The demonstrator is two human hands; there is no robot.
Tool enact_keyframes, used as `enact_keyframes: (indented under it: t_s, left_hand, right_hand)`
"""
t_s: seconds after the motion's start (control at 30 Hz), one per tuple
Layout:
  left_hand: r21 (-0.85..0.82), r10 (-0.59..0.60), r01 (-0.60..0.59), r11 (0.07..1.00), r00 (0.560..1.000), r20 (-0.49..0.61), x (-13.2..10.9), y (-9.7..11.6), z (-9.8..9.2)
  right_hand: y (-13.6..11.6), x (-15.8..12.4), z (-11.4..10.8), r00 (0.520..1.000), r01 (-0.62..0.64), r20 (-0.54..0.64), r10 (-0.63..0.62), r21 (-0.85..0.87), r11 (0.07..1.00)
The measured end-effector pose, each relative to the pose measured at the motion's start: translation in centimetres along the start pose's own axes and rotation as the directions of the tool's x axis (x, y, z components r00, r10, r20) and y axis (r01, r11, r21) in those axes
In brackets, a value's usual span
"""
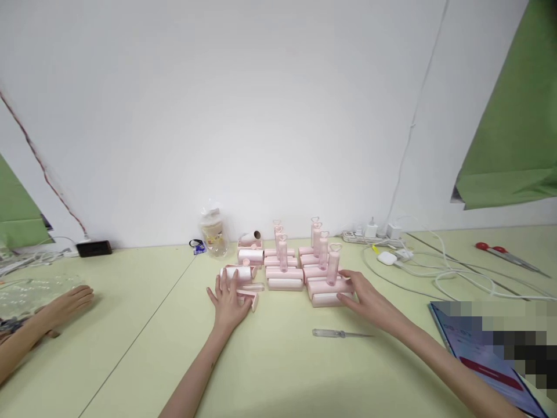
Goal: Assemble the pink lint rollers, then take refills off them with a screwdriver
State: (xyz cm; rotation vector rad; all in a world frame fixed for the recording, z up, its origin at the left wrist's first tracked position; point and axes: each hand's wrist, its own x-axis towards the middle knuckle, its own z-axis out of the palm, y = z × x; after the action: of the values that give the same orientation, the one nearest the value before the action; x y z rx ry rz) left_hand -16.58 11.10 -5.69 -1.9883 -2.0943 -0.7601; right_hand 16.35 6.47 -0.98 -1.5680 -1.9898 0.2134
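Note:
My left hand (227, 305) rests with fingers spread, its fingertips on a white roll (235, 273) in a pink housing. Beside it lie a clear pink handle (253, 287) and a loose pink cover (249, 299), partly hidden by the hand. My right hand (357, 296) grips the right end of the front pink lint roller (328, 289), thumb in front and fingers behind. That roller has an upright translucent handle with a heart-shaped loop. More pink lint rollers (285, 278) stand in two columns. A screwdriver (335, 333) lies in front of them.
Behind the left hand is a plastic-wrapped cup (213, 232). White cables (452, 273), chargers and scissors (505, 253) lie on the right, with a tablet (478, 354) nearer. Another person's hand (72, 305) rests at the far left, near a black device (93, 248).

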Motion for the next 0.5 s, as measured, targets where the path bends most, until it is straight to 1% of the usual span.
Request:
enact_keyframes:
  t_s: [0.1, 0.17, 0.27, 0.33, 0.4, 0.43, 0.47, 0.5]
  left_hand:
    - [-0.032, 0.048, -0.049, 0.998, 0.999, -0.004, -0.2, -0.2, -0.3]
    - [-0.049, 0.086, -0.088, 0.995, 0.996, -0.028, -0.4, -0.2, -0.5]
    - [-0.072, 0.140, -0.147, 0.987, 0.986, -0.088, -1.1, 0.0, -1.4]
    - [-0.120, 0.210, -0.230, 0.966, 0.965, -0.158, -2.1, 0.7, -2.2]
    - [-0.219, 0.314, -0.358, 0.908, 0.926, -0.212, -3.3, 1.8, -3.0]
    - [-0.289, 0.363, -0.413, 0.864, 0.907, -0.212, -3.9, 2.6, -3.5]
    - [-0.370, 0.398, -0.438, 0.819, 0.899, -0.184, -4.5, 3.4, -3.9]
    - [-0.457, 0.415, -0.421, 0.783, 0.902, -0.119, -5.0, 4.2, -4.2]
  right_hand:
    - [0.7, 0.8, 1.2, 1.000, -0.023, -0.013, 0.023, -0.010, 1.000]
    - [0.9, 1.0, 1.4, 1.000, -0.027, -0.001, 0.027, 0.002, 1.000]
    - [1.0, 1.1, 1.0, 0.999, -0.022, 0.030, 0.021, 0.039, 0.999]
    - [1.0, 1.0, 0.6, 0.999, -0.013, 0.043, 0.010, 0.067, 0.998]
    - [0.7, 0.9, 0.2, 0.999, -0.005, 0.047, 0.000, 0.094, 0.996]
    - [0.4, 0.8, 0.0, 0.999, -0.001, 0.045, -0.003, 0.109, 0.994]
    - [0.0, 0.6, -0.1, 0.999, 0.002, 0.042, -0.007, 0.127, 0.992]
    - [-0.4, 0.4, -0.1, 0.999, 0.003, 0.038, -0.009, 0.147, 0.989]
